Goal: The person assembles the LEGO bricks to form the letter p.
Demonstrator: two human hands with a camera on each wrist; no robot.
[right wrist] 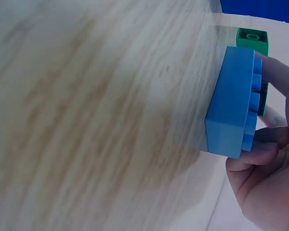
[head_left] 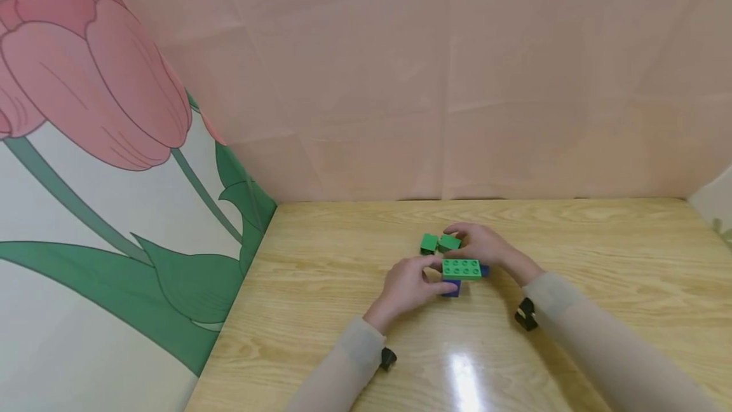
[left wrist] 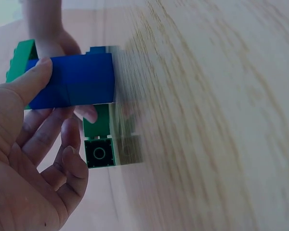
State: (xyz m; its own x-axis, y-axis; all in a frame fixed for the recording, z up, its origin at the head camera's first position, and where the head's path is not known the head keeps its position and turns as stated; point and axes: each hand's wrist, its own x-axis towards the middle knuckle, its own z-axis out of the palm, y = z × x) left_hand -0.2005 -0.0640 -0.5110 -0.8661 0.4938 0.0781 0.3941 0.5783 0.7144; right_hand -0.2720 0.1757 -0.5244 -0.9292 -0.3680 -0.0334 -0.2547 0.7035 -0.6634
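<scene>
My left hand (head_left: 408,285) grips a blue brick (left wrist: 77,82), thumb on its near face and fingers behind. On top of this brick sits a long green studded brick (head_left: 460,269). Another blue brick (right wrist: 229,101) rests on the table beside it, mostly covered by the green one in the head view. My right hand (head_left: 486,245) reaches beyond that brick, its thumb and finger around a small green brick (head_left: 449,243). A second small green brick (left wrist: 100,153) lies just left of it, with its hollow underside showing in the left wrist view.
The wood-grain table (head_left: 320,253) meets a pink cloth backdrop (head_left: 366,81) at its far edge. Along the left side stands a panel with a large tulip print (head_left: 97,75). A small black device (head_left: 526,315) is on the right wrist.
</scene>
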